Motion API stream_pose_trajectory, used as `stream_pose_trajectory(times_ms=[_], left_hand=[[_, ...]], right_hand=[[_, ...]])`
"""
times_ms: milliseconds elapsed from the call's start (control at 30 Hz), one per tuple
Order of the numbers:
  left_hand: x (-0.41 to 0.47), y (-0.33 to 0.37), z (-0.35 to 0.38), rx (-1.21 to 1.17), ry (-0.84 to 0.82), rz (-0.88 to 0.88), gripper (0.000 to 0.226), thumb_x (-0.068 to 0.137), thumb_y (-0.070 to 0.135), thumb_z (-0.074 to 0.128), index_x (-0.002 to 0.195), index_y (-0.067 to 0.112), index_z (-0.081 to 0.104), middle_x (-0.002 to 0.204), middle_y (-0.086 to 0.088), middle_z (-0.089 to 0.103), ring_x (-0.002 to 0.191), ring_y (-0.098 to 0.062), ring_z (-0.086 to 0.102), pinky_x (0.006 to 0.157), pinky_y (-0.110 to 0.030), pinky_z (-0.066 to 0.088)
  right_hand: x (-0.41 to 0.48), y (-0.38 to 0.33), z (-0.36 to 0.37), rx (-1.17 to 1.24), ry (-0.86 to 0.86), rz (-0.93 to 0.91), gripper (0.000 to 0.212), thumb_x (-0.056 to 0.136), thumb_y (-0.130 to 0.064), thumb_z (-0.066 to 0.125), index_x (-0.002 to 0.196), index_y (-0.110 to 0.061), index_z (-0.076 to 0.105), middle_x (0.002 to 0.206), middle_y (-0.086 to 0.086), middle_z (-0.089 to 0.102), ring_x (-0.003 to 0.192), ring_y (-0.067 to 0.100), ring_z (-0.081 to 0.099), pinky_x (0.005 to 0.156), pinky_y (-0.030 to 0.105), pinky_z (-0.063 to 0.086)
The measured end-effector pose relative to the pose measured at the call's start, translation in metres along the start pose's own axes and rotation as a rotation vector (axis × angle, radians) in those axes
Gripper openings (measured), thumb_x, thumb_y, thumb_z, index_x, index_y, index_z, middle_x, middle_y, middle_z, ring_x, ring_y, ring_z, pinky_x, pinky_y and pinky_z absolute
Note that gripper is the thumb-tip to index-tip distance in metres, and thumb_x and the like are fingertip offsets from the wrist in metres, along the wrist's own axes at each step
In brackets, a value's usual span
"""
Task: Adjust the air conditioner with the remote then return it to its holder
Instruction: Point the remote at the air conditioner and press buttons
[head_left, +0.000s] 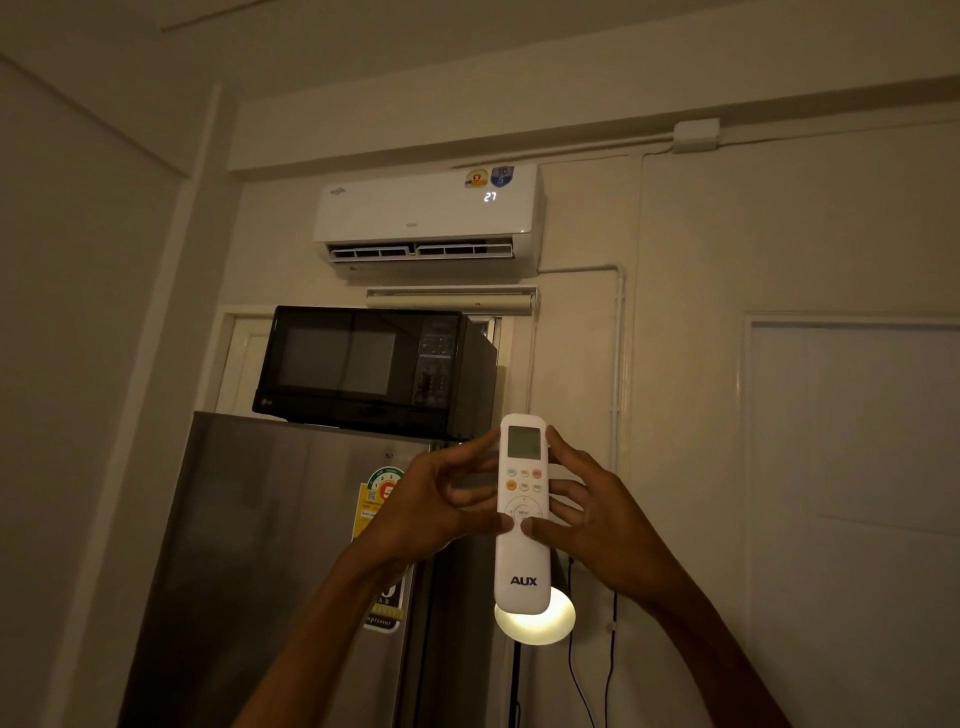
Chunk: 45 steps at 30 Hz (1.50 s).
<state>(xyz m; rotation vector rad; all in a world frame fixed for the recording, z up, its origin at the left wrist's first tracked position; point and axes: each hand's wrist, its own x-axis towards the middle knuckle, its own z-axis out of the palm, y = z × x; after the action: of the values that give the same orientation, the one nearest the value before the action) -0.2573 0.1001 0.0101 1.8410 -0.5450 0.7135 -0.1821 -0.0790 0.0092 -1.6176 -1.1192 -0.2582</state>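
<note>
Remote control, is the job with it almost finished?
Not yet. The white wall air conditioner is on, showing 27. Both hands, left and right, hold the white AUX remote, thumbs on its buttons. Its holder isn't in view; returning it remains.

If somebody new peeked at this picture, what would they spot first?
Probably the white remote, held upright in the middle by the left hand and the right hand, with both thumbs on its buttons. Just below it a round lamp glows, the brightest spot in the dim room. High on the wall, the air conditioner shows a lit 27 above the black microwave sitting on the fridge.
</note>
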Motion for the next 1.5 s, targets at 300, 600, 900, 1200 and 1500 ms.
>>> stream_pose_trajectory(times_ms=[300, 600, 900, 1200, 1500], left_hand=[[0.0, -0.005, -0.003, -0.006, 0.013, 0.001, 0.076, 0.074, -0.008, 0.071, 0.131, 0.035, 0.043, 0.129, 0.002, 0.06, 0.114, -0.017, 0.063, 0.087, -0.03, 0.058], [0.0, -0.009, -0.004, 0.004, 0.027, 0.012, 0.076, 0.074, -0.007, 0.072, 0.129, 0.037, 0.044, 0.129, 0.002, 0.061, 0.113, -0.016, 0.064, 0.082, -0.025, 0.058], [0.001, -0.011, -0.005, -0.015, 0.018, 0.009, 0.079, 0.074, -0.007, 0.072, 0.136, 0.029, 0.042, 0.127, 0.003, 0.062, 0.112, -0.015, 0.065, 0.086, -0.028, 0.058], [0.002, -0.011, -0.007, -0.017, 0.013, 0.015, 0.078, 0.074, -0.01, 0.071, 0.131, 0.033, 0.042, 0.121, 0.01, 0.061, 0.102, -0.004, 0.068, 0.083, -0.024, 0.058], [0.003, -0.011, -0.009, -0.008, 0.016, 0.031, 0.077, 0.073, -0.011, 0.071, 0.128, 0.036, 0.043, 0.121, 0.01, 0.061, 0.103, -0.007, 0.067, 0.085, -0.026, 0.057]], right_hand=[[0.001, -0.002, 0.003, -0.018, -0.002, 0.002, 0.085, 0.074, -0.005, 0.072, 0.14, -0.032, 0.025, 0.124, -0.008, 0.051, 0.116, 0.018, 0.056, 0.093, 0.038, 0.051], [0.004, 0.001, 0.004, -0.022, -0.009, -0.012, 0.085, 0.073, -0.006, 0.073, 0.136, -0.037, 0.026, 0.118, -0.011, 0.052, 0.112, 0.015, 0.057, 0.081, 0.017, 0.052], [0.004, -0.002, 0.005, -0.033, -0.001, -0.011, 0.083, 0.073, -0.006, 0.073, 0.133, -0.04, 0.027, 0.117, -0.01, 0.053, 0.109, 0.015, 0.058, 0.086, 0.021, 0.051], [0.006, -0.002, 0.006, -0.043, -0.001, -0.014, 0.083, 0.073, -0.005, 0.073, 0.132, -0.04, 0.025, 0.124, -0.003, 0.053, 0.116, 0.02, 0.056, 0.092, 0.033, 0.051], [0.008, 0.0, 0.007, -0.036, -0.002, -0.017, 0.086, 0.074, -0.006, 0.073, 0.139, -0.034, 0.024, 0.122, -0.004, 0.052, 0.112, 0.015, 0.056, 0.077, 0.014, 0.052]])
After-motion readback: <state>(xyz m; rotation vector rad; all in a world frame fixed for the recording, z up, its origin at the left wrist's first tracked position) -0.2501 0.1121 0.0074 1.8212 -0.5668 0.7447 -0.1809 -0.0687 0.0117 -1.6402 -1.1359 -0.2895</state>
